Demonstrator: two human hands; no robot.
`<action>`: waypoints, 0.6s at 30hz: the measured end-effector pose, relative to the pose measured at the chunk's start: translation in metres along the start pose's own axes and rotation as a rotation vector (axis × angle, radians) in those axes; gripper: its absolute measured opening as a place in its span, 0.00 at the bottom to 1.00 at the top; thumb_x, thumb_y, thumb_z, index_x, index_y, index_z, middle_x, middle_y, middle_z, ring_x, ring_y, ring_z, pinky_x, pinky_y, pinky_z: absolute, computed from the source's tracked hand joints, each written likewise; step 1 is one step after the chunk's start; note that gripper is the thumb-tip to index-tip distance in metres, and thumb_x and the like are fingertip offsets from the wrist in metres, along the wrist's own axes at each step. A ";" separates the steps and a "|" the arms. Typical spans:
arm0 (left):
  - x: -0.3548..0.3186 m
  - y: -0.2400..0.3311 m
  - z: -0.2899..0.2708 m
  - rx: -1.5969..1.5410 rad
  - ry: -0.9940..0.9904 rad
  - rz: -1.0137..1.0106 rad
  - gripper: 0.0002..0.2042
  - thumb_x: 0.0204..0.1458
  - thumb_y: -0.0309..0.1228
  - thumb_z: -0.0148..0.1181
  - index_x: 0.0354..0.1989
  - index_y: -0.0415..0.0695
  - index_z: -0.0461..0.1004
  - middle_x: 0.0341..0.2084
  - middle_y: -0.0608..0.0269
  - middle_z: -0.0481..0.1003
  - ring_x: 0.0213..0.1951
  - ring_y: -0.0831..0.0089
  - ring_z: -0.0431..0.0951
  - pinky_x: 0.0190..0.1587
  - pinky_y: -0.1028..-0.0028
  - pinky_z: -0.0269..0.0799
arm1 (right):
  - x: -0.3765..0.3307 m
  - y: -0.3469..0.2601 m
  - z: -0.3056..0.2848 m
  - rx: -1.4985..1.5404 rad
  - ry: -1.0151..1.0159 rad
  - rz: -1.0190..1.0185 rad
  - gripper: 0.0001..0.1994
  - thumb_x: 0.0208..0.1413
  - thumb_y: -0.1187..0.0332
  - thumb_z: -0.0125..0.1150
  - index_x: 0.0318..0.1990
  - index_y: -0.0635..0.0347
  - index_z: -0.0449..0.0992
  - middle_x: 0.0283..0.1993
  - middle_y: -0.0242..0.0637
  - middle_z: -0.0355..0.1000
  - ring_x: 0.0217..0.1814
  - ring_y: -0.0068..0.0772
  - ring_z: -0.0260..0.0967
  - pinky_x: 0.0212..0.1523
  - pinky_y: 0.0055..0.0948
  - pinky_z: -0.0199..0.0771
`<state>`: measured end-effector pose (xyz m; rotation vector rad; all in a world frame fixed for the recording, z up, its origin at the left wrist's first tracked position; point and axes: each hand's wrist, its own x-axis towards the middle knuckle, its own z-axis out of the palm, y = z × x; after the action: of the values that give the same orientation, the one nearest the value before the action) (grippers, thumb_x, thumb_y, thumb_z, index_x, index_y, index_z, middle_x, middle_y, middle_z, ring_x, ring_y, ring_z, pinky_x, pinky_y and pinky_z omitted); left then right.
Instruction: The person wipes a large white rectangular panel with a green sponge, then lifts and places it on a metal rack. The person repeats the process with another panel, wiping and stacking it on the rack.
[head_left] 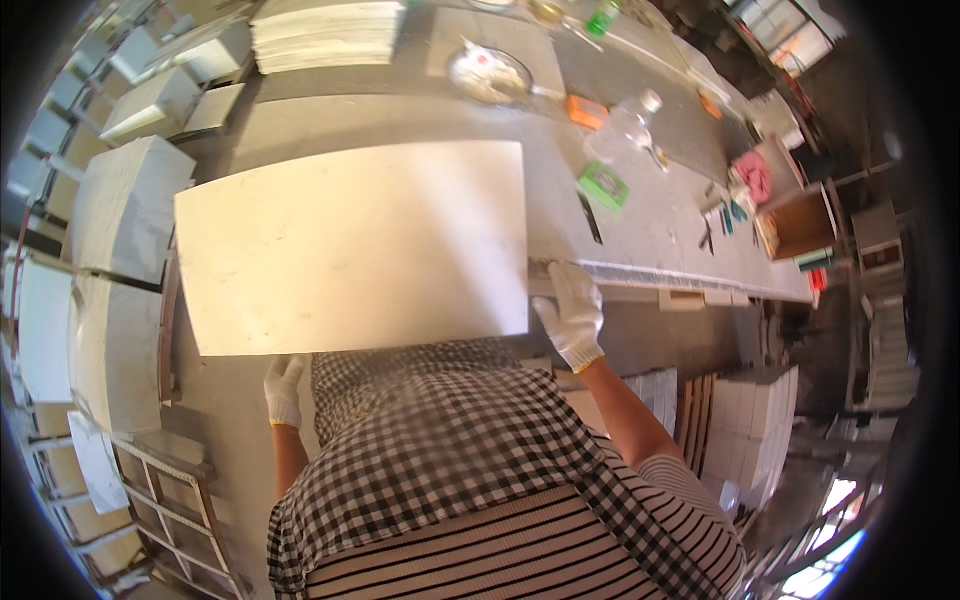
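Note:
A large white board or slab (360, 250), faintly smudged, lies flat in front of me and covers part of the worktable's near edge. My left hand (285, 390), in a white glove, is at the slab's near left edge. Its fingertips pass out of sight under that edge, so I cannot see whether they grip. My right hand (573, 318), gloved too, is beside the slab's right edge with its fingers stretched out and thumb apart. No object shows in it. A thin black tool (590, 218) lies on the table beyond my right hand.
On the worktable (680, 240) stand a clear plastic bottle (625, 130), a green box-shaped item (603, 187), an orange block (587, 112) and a round dish (490, 77) of whitish material. White sheets (325, 35) are stacked behind; pale slabs (125, 210) stand left. Stacked blocks (750, 430) are at right.

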<state>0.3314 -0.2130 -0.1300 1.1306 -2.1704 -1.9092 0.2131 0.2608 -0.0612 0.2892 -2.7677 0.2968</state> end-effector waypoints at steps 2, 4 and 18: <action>-0.003 -0.008 -0.006 0.025 0.101 0.102 0.21 0.54 0.47 0.63 0.43 0.38 0.77 0.32 0.64 0.77 0.31 0.77 0.73 0.37 0.74 0.70 | 0.027 0.006 0.001 0.138 -0.245 0.177 0.30 0.54 0.53 0.62 0.63 0.55 0.66 0.64 0.45 0.65 0.64 0.47 0.62 0.63 0.46 0.61; 0.002 -0.010 -0.017 -0.027 0.147 -0.070 0.21 0.56 0.47 0.61 0.43 0.39 0.78 0.33 0.63 0.79 0.31 0.77 0.74 0.37 0.73 0.71 | 0.050 -0.004 0.014 0.635 -0.038 0.292 0.26 0.62 0.60 0.56 0.65 0.60 0.64 0.64 0.44 0.65 0.63 0.43 0.63 0.65 0.43 0.61; -0.002 0.034 -0.018 0.072 0.615 -0.165 0.24 0.55 0.48 0.50 0.46 0.38 0.76 0.42 0.44 0.78 0.46 0.51 0.78 0.49 0.61 0.70 | 0.199 0.025 0.063 0.770 -0.172 0.200 0.27 0.67 0.58 0.46 0.64 0.74 0.60 0.63 0.51 0.64 0.58 0.41 0.65 0.57 0.36 0.66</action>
<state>0.3250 -0.2275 -0.0954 1.6770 -1.8509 -1.2818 0.0043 0.2373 -0.0534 0.2198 -2.7183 1.4483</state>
